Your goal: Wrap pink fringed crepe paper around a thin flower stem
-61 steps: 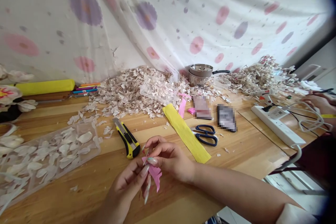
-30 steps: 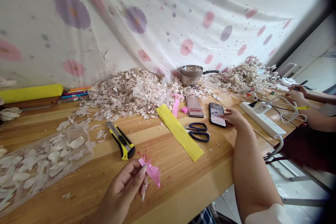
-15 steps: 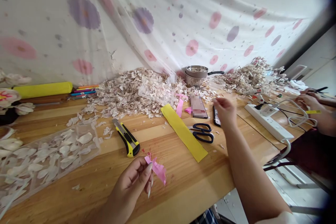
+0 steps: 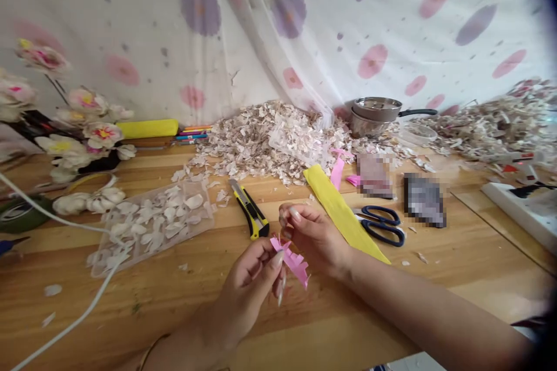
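Pink strip (image 4: pixel 296 266) in left hand (image 4: pixel 252 279), long axis slanting down-right

you face a white sheet (image 4: pixel 331 58) with pink and purple floral print. pale floor (image 4: pixel 420 363) shows below your wooden table (image 4: pixel 324 327).

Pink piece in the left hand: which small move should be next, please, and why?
Probably the right hand should pinch the pink piece at its upper end: the left hand holds it, the right hand is close to that end, and the piece's other end hangs loose.
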`<state>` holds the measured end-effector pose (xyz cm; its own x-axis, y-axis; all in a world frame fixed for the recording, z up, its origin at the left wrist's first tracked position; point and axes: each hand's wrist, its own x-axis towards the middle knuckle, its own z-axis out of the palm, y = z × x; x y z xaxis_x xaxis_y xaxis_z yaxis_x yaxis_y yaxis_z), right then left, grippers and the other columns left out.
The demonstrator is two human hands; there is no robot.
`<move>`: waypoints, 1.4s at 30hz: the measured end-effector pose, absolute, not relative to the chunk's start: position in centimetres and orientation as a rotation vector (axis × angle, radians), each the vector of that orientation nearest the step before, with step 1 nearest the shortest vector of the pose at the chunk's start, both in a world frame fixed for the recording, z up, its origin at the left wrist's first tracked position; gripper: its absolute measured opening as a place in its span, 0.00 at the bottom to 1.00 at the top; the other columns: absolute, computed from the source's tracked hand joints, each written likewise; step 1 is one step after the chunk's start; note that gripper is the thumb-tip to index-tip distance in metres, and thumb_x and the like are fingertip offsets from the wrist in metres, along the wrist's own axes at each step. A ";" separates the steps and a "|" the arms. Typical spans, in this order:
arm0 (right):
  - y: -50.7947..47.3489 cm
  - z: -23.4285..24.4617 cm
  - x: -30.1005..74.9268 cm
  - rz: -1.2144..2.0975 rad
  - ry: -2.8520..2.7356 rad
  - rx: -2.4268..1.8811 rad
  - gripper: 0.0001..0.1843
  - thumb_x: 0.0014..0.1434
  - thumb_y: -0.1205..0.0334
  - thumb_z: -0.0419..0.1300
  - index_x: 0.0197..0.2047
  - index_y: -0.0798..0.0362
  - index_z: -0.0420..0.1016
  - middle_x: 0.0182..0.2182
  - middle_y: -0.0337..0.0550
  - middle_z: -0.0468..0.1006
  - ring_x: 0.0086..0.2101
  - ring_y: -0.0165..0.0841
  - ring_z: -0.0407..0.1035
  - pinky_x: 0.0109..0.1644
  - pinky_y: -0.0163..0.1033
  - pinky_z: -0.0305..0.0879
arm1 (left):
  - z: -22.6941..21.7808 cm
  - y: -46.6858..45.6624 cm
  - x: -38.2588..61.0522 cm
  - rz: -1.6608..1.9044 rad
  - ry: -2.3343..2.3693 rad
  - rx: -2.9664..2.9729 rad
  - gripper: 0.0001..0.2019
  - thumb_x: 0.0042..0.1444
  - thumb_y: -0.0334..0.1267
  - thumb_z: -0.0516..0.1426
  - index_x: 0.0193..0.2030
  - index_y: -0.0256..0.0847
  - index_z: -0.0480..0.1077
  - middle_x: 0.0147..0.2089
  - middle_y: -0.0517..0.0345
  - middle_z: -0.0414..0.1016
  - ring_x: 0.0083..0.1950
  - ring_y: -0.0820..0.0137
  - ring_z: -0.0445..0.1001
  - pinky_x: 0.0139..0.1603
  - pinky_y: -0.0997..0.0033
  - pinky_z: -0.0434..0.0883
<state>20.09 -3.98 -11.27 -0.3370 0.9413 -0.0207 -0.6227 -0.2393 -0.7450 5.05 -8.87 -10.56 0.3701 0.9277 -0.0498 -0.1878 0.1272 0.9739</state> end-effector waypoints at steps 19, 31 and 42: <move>-5.2 -11.9 20.7 2.025 -1.006 -0.511 0.07 0.51 0.59 0.70 0.36 0.47 0.83 0.54 0.43 0.69 0.41 0.32 0.70 0.37 0.34 0.71 | -11.1 -8.7 5.0 0.944 0.795 1.127 0.15 0.61 0.48 0.55 0.42 0.37 0.66 0.25 0.61 0.68 0.25 0.74 0.67 0.27 0.74 0.66; -5.3 -11.5 20.8 2.091 -0.967 -0.511 0.10 0.51 0.54 0.70 0.37 0.47 0.83 0.58 0.43 0.68 0.43 0.33 0.71 0.43 0.36 0.71 | -11.8 -8.8 4.8 0.969 0.750 1.061 0.13 0.62 0.47 0.55 0.44 0.39 0.70 0.25 0.61 0.67 0.25 0.75 0.66 0.24 0.78 0.66; -5.4 -11.9 20.6 2.031 -0.902 -0.507 0.05 0.48 0.56 0.71 0.29 0.47 0.83 0.57 0.41 0.69 0.47 0.35 0.69 0.47 0.39 0.68 | -10.6 -8.8 5.0 0.883 0.784 1.113 0.15 0.61 0.50 0.55 0.42 0.39 0.67 0.25 0.62 0.65 0.26 0.74 0.64 0.27 0.75 0.65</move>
<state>20.59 -5.39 -11.85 -0.5687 0.8221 -0.0266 -0.5315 -0.3920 -0.7509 4.96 -8.80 -10.64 0.4433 0.8919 -0.0899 -0.1952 0.1940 0.9614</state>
